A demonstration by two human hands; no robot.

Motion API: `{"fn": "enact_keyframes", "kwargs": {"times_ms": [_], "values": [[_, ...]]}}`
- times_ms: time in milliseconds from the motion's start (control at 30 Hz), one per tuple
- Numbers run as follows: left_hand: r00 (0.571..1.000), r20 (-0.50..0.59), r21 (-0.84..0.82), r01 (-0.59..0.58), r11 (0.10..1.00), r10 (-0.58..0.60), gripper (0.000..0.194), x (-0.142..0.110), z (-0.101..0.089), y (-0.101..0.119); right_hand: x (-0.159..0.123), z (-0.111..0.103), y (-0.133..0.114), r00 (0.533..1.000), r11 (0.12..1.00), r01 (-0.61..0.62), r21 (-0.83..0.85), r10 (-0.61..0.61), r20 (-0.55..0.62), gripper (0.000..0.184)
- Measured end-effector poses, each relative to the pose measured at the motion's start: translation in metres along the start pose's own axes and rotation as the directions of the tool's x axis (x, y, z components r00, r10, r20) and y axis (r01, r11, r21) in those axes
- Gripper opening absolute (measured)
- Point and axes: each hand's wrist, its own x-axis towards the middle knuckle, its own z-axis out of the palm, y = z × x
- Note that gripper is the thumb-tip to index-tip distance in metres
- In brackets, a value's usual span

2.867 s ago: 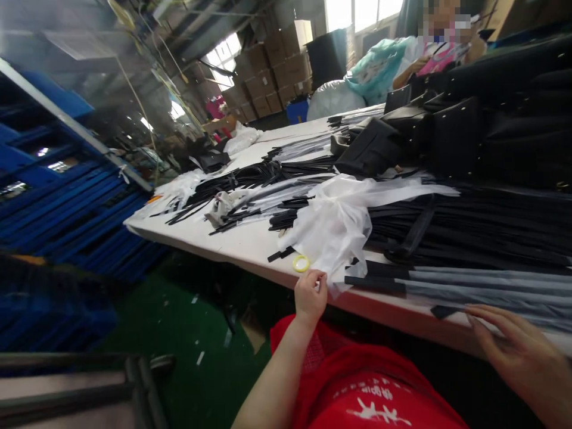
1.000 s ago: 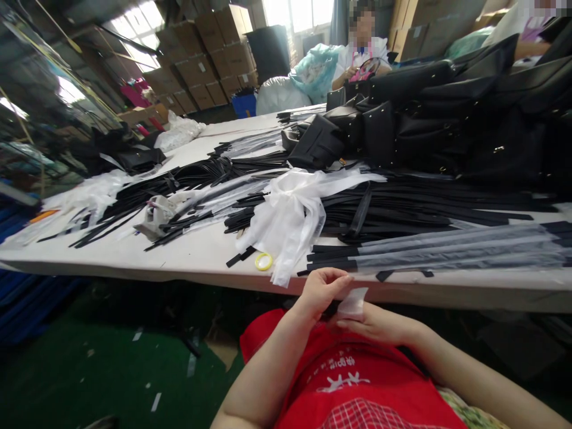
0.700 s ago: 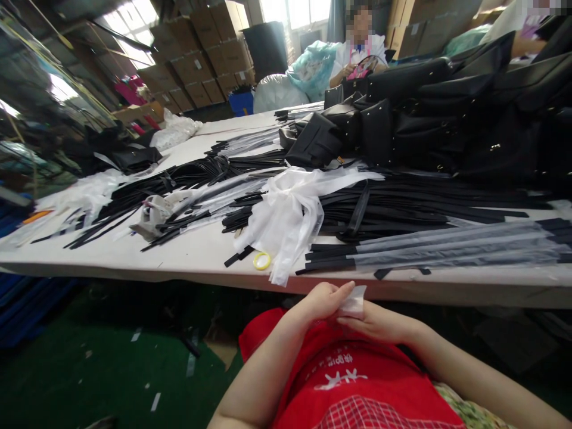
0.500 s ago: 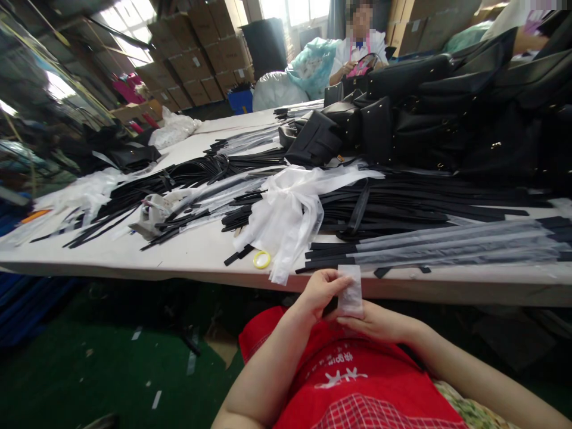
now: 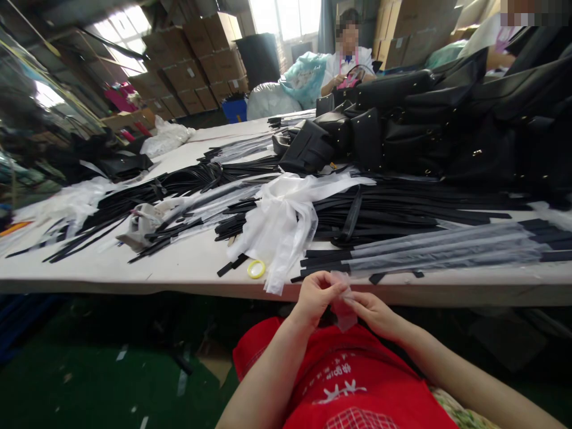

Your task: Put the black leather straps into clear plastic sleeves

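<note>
Both my hands pinch a small translucent plastic piece [image 5: 345,319], perhaps a sleeve or bag, in front of the table's near edge. My left hand [image 5: 316,295] grips its upper left part between thumb and fingers. From the other side, my right hand [image 5: 373,310] holds it with the fingertips. The piece looks crumpled and hangs over the red apron [image 5: 348,369]. Just beyond my hands lie black straps in clear plastic sleeves [image 5: 429,250]. A white plastic bag [image 5: 286,208] and a yellow tape roll [image 5: 256,269] rest to the left of them.
Bundled black straps [image 5: 393,205] stretch across the white table [image 5: 89,268]. Black leather bags [image 5: 447,119] are heaped at the back right. Across the table sits a person [image 5: 348,62] holding something dark. Cardboard boxes [image 5: 187,65] are stacked behind.
The plastic piece was flat and upright; now it is crumpled and hangs lower. My right hand has moved from beneath it to its right side. The view has shifted slightly.
</note>
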Motion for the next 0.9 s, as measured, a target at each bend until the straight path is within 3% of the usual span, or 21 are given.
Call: {"fn": "enact_keyframes", "kwargs": {"times_ms": [167, 300, 367, 433, 500, 600, 733, 800, 900], "values": [[0.997, 0.07, 0.066, 0.034, 0.997, -0.039, 0.043, -0.001, -0.002, -0.003, 0.001, 0.005, -0.005, 1.0, 0.999, 0.022, 0.044, -0.022, -0.013, 0.054], [0.999, -0.005, 0.121, -0.053, 0.991, 0.054, 0.042, 0.003, -0.01, -0.008, 0.01, -0.018, -0.019, 0.995, 0.978, 0.094, -0.187, -0.089, 0.036, 0.043], [0.997, -0.029, 0.158, -0.065, 0.985, 0.07, 0.045, 0.006, -0.014, -0.011, 0.023, -0.046, -0.028, 0.985, 0.892, 0.071, -0.446, -0.132, -0.108, 0.034], [0.996, -0.049, 0.2, -0.057, 0.978, 0.068, 0.049, 0.007, -0.016, -0.013, 0.041, -0.077, -0.034, 0.924, 0.741, -0.083, -0.666, -0.193, -0.329, 0.03], [0.997, -0.04, 0.221, -0.058, 0.973, 0.068, 0.05, 0.005, -0.015, -0.014, 0.062, -0.103, -0.035, 0.858, 0.612, -0.226, -0.758, -0.243, -0.452, 0.033], [0.996, 0.0, 0.233, -0.087, 0.969, 0.09, 0.048, 0.001, -0.01, -0.012, 0.089, -0.122, -0.03, 0.848, 0.52, -0.293, -0.802, -0.246, -0.469, 0.042], [0.995, 0.007, 0.248, -0.097, 0.964, 0.098, 0.047, -0.005, -0.01, -0.009, 0.101, -0.134, -0.035, 0.828, 0.42, -0.364, -0.831, -0.262, -0.495, 0.035], [0.995, -0.003, 0.248, -0.092, 0.964, 0.096, 0.048, -0.006, -0.013, -0.008, 0.096, -0.15, -0.048, 0.776, 0.4, -0.426, -0.811, -0.3, -0.555, 0.035], [0.993, -0.01, 0.276, -0.106, 0.955, 0.113, 0.047, -0.007, -0.015, -0.007, 0.081, -0.178, -0.077, 0.611, 0.41, -0.52, -0.749, -0.434, -0.662, 0.038]]}}
